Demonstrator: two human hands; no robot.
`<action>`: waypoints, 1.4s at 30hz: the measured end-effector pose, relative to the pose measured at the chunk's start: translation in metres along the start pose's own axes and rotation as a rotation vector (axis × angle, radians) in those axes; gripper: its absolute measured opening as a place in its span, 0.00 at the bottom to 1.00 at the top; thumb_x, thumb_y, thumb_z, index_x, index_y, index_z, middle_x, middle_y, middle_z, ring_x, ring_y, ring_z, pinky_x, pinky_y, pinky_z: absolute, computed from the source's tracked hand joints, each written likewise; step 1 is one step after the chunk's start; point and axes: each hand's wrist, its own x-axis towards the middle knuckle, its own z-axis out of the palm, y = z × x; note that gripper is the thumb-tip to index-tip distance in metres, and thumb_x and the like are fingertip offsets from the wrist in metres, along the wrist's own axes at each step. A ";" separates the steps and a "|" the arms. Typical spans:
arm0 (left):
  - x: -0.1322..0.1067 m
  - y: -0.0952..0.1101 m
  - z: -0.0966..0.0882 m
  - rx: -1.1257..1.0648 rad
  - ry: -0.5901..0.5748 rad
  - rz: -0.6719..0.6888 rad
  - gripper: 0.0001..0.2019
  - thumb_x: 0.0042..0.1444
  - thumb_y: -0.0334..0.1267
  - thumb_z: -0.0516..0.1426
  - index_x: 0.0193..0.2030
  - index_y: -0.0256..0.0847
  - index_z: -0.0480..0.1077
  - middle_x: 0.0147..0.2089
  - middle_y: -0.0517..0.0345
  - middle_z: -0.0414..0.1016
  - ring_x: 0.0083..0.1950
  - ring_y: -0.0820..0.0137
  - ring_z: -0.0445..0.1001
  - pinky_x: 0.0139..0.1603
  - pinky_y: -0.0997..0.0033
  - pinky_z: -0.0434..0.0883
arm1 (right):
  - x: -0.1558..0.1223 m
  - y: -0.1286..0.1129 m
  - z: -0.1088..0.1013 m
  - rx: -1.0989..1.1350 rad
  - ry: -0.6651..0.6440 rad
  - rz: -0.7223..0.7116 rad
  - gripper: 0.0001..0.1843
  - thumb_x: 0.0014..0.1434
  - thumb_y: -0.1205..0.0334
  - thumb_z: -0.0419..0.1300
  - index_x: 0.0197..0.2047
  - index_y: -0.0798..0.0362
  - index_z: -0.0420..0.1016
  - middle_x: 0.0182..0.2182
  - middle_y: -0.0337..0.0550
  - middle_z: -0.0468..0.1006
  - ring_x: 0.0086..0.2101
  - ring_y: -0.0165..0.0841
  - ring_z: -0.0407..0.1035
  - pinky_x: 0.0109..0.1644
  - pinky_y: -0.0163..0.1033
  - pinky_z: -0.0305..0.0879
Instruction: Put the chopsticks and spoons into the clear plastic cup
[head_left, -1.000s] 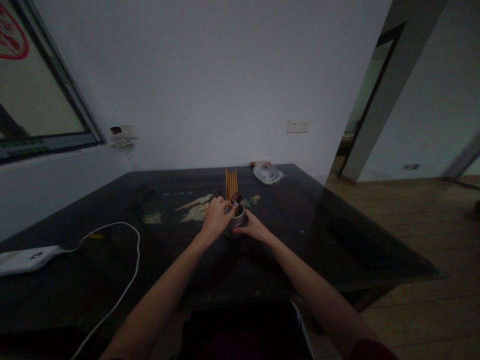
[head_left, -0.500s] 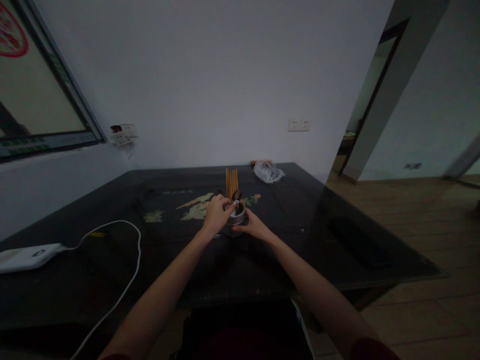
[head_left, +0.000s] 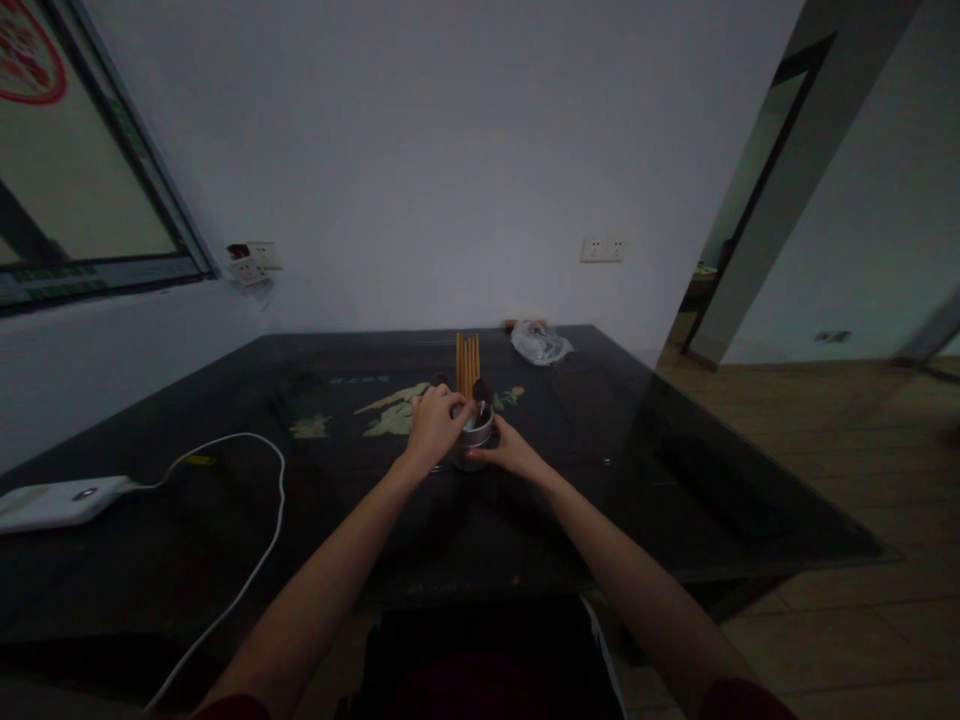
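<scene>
A small metal-looking cup [head_left: 477, 436] stands on the dark table in front of me. My right hand [head_left: 511, 447] curves round its right side, thumb and fingers against the wall. A spoon [head_left: 483, 390] leans up out of the cup, its dark bowl above the rim. At the cup's left rim my left hand [head_left: 437, 420] has thumb and fingertips pinched together; what is between them is too small and dim to name. Several wooden chopsticks [head_left: 467, 362] rise just behind the cup; their lower ends are hidden. Another dark rounded thing [head_left: 439, 379] shows partly behind my left hand.
A crumpled clear plastic bag [head_left: 540, 343] lies at the table's back edge. On the left is a white power bank-like device [head_left: 60, 503] with a white cable [head_left: 279, 500] looping over the front edge. A dark flat object [head_left: 720, 485] rests at the right.
The spoon in the cup has turned or shifted slightly right, and its bowl looks darker. Both hands keep their places at the cup. The view has moved a little.
</scene>
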 end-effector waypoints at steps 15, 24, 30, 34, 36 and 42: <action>0.005 -0.007 -0.010 -0.467 0.186 -0.026 0.16 0.60 0.43 0.50 0.24 0.39 0.64 0.25 0.61 0.63 0.29 0.71 0.62 0.32 0.71 0.57 | 0.001 0.001 -0.001 0.019 -0.012 -0.014 0.44 0.36 0.59 0.73 0.57 0.55 0.63 0.51 0.50 0.72 0.50 0.41 0.68 0.57 0.48 0.62; -0.015 -0.030 0.018 -1.279 0.352 -0.450 0.17 0.54 0.46 0.53 0.20 0.40 0.56 0.20 0.65 0.53 0.23 0.76 0.55 0.26 0.76 0.57 | -0.001 -0.004 -0.002 0.037 -0.056 0.014 0.48 0.34 0.61 0.73 0.58 0.55 0.60 0.53 0.52 0.71 0.52 0.42 0.67 0.59 0.49 0.59; -0.023 -0.035 0.049 -1.416 0.350 -0.671 0.06 0.50 0.39 0.55 0.29 0.38 0.68 0.33 0.59 0.70 0.36 0.73 0.69 0.36 0.75 0.64 | -0.001 -0.003 -0.002 0.038 -0.064 0.028 0.49 0.34 0.61 0.73 0.58 0.57 0.59 0.54 0.54 0.69 0.53 0.43 0.65 0.60 0.49 0.57; -0.028 -0.028 0.060 -1.496 0.297 -0.718 0.08 0.50 0.39 0.56 0.35 0.39 0.72 0.40 0.56 0.75 0.44 0.69 0.72 0.44 0.70 0.66 | 0.000 0.000 -0.003 0.029 -0.059 0.032 0.48 0.33 0.61 0.74 0.57 0.56 0.60 0.54 0.53 0.69 0.54 0.43 0.64 0.61 0.51 0.56; -0.031 -0.024 0.063 -1.530 0.266 -0.748 0.09 0.51 0.39 0.55 0.37 0.39 0.72 0.42 0.55 0.76 0.46 0.68 0.72 0.46 0.69 0.66 | 0.000 0.001 -0.002 0.037 -0.055 0.036 0.48 0.32 0.61 0.74 0.57 0.56 0.61 0.54 0.53 0.69 0.54 0.44 0.64 0.61 0.51 0.56; -0.035 -0.013 0.062 -1.608 0.204 -0.848 0.08 0.53 0.36 0.52 0.34 0.37 0.72 0.41 0.54 0.78 0.44 0.68 0.74 0.49 0.69 0.68 | -0.002 0.007 0.006 0.046 -0.013 0.010 0.50 0.31 0.61 0.74 0.57 0.55 0.58 0.56 0.54 0.66 0.56 0.43 0.61 0.62 0.50 0.54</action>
